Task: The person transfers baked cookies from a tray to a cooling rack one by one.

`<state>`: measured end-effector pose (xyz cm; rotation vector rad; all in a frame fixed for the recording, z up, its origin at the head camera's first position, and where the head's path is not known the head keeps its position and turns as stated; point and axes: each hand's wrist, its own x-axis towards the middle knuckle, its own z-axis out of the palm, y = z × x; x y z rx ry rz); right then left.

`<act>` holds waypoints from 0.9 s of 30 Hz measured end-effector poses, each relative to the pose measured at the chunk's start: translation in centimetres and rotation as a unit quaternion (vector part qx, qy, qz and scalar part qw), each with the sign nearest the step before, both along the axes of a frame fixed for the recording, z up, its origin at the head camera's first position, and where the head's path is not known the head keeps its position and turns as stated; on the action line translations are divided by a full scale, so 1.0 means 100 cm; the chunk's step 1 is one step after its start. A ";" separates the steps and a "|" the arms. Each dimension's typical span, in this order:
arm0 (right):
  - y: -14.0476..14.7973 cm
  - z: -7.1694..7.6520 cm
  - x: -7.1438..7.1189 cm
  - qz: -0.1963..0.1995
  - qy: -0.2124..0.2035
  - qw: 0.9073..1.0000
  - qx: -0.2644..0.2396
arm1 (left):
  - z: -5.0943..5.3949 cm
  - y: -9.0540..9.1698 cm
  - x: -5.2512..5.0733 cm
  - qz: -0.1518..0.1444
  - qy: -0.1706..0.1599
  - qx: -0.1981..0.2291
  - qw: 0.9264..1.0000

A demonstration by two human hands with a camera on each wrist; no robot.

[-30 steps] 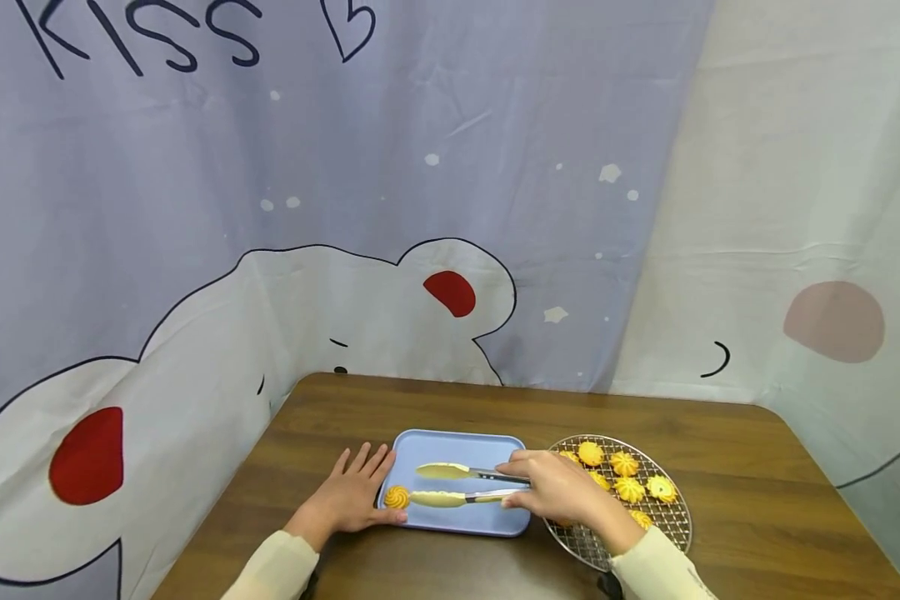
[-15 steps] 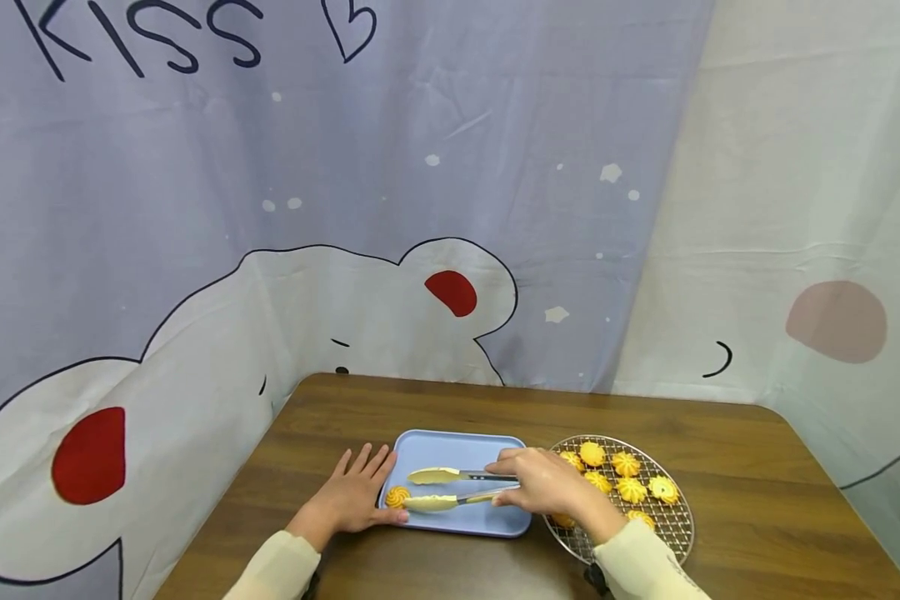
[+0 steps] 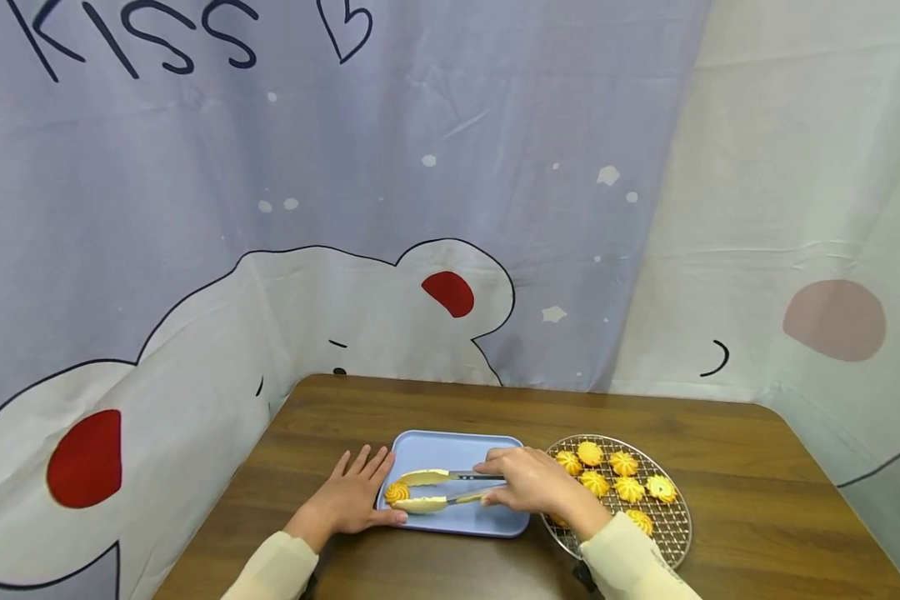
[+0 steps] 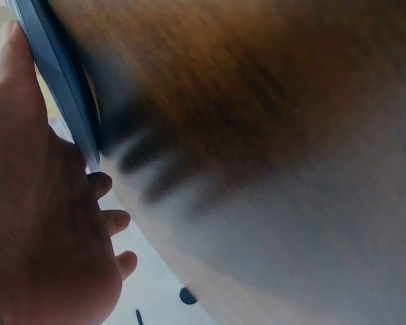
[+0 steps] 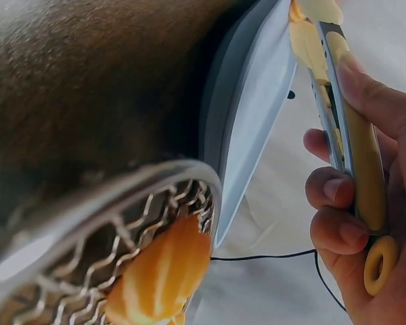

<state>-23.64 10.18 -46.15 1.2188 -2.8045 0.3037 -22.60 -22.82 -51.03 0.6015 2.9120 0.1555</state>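
Observation:
My right hand (image 3: 528,479) grips a pair of kitchen tongs (image 3: 423,505) with pale yellow tips. In the right wrist view, fingers and thumb wrap the yellow handles of the tongs (image 5: 364,162). The tips lie on either side of a swirled yellow cookie (image 3: 397,492) at the left end of a light blue tray (image 3: 480,521). Whether both tips touch the cookie, I cannot tell. My left hand (image 3: 351,497) rests at the tray's left edge, fingers straight and spread, thumb along the front corner. The left wrist view shows that hand (image 4: 47,203) against the tray's side (image 4: 66,81).
Right of the tray lies a round wire rack (image 3: 675,529) holding several swirled yellow cookies (image 3: 630,489). My right forearm passes over its front left part. Both stand on a brown wooden table (image 3: 750,467), with a printed cloth (image 3: 555,250) hanging behind.
My right hand has moved left with the tongs, bringing their tips from beside the cookie to around it. The left hand has stayed at the tray's edge.

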 end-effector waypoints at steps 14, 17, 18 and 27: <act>-0.014 -0.005 -0.002 0.011 0.020 1.000 0.001 | 0.001 -0.001 0.002 0.002 -0.009 -0.001 1.000; -0.016 -0.006 -0.003 0.016 0.029 0.999 -0.004 | 0.001 -0.001 0.001 -0.002 -0.005 0.000 1.000; -0.016 -0.006 -0.003 0.017 0.031 0.999 -0.007 | 0.000 -0.001 0.001 -0.003 -0.004 -0.001 1.000; -0.010 -0.003 -0.002 0.005 0.029 1.000 -0.007 | 0.000 0.001 0.000 0.001 -0.007 -0.001 1.000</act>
